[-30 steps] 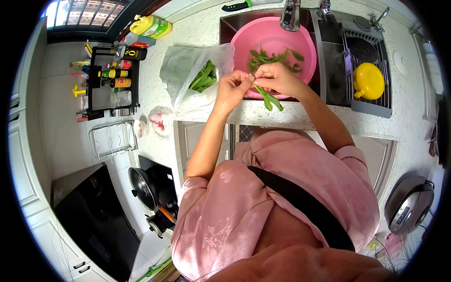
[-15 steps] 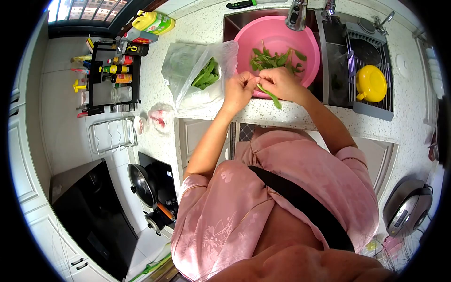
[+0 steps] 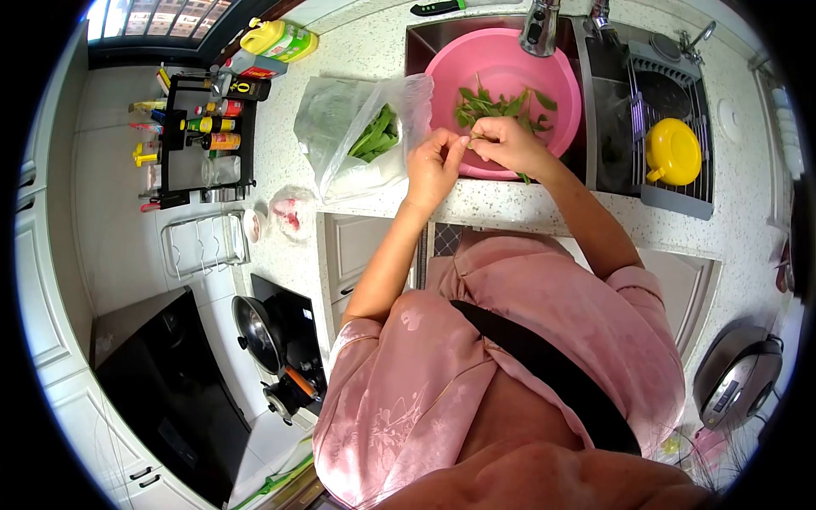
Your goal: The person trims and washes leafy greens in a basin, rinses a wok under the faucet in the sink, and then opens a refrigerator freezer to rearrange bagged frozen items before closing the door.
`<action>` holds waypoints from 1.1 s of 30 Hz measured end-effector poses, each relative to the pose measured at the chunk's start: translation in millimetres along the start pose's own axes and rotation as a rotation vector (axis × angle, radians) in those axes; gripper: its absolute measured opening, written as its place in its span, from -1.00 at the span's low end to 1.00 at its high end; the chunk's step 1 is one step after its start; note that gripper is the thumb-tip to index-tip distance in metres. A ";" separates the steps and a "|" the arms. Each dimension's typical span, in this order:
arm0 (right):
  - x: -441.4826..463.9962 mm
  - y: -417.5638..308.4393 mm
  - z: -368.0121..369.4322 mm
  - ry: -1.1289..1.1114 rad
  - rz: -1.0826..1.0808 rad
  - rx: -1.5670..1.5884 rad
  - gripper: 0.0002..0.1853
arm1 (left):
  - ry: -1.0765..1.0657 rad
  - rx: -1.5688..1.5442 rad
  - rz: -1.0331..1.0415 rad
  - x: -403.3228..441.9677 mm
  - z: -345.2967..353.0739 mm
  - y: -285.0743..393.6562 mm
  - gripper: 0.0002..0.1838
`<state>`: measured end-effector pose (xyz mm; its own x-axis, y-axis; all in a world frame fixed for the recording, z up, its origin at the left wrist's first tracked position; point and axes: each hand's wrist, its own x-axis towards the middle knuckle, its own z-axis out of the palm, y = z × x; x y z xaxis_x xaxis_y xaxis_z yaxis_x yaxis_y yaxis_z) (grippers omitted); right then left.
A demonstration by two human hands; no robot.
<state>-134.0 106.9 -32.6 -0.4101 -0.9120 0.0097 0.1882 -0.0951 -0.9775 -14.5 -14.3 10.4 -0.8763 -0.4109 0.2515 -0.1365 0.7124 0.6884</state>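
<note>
Over the near rim of the pink basin (image 3: 568, 93), my two hands meet fingertip to fingertip. My right hand (image 3: 512, 146) is closed on a leafy green; its stem end (image 3: 479, 138) shows at the fingers and a leaf tip pokes out under the palm. My left hand (image 3: 435, 167) is pinched close beside it, and whatever lies between its fingertips is too small to make out. Loose leafy greens (image 3: 501, 105) lie in the basin. To the left, a clear plastic bag (image 3: 336, 110) lies open with more greens (image 3: 374, 136) inside.
The basin sits in the sink under a faucet (image 3: 539, 30). On the right, a dish rack (image 3: 676, 200) holds a yellow bowl-like item (image 3: 674, 151). A knife (image 3: 438, 8) lies behind the sink. Bottles stand on a rack (image 3: 208, 127) at left, near the stove with a pan (image 3: 257, 334).
The leafy green in my right hand has shifted from hanging below the fingers to mostly hidden under the palm. My fingertips have moved slightly apart; the left hand stays nearly in place.
</note>
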 end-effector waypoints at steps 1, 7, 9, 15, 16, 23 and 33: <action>-0.2 2.1 -0.5 0.002 0.002 0.003 -0.88 | -0.041 -0.012 -0.083 -1.1 0.7 3.5 -0.84; -1.9 5.0 -3.6 -0.102 0.089 0.056 -0.89 | -0.012 0.005 -0.052 -6.3 8.4 6.8 -0.82; -4.3 12.6 -1.7 -0.072 0.042 -0.002 -0.88 | -0.021 0.025 0.000 -9.3 10.7 6.2 -0.81; -8.5 36.0 18.2 0.104 0.039 -0.089 -0.82 | -0.037 -0.027 -0.185 -21.0 21.0 -2.8 -0.78; -8.6 39.4 21.0 0.125 0.079 -0.049 -0.82 | -0.037 -0.025 -0.187 -22.2 22.8 -7.8 -0.78; 1.6 38.4 14.7 0.213 0.031 0.120 -0.91 | 0.005 -1.231 -0.792 -27.7 21.1 -24.8 -0.76; -12.1 1.1 -12.6 0.107 -0.182 -0.571 -0.78 | -0.098 -1.032 -0.827 -37.1 42.6 -24.1 -0.63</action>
<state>-140.1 122.9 -36.4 -0.4837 -0.8533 0.1946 -0.3897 0.0109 -0.9209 1.7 8.1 -44.5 -0.7410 -0.4378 -0.5092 -0.2695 -0.5007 0.8226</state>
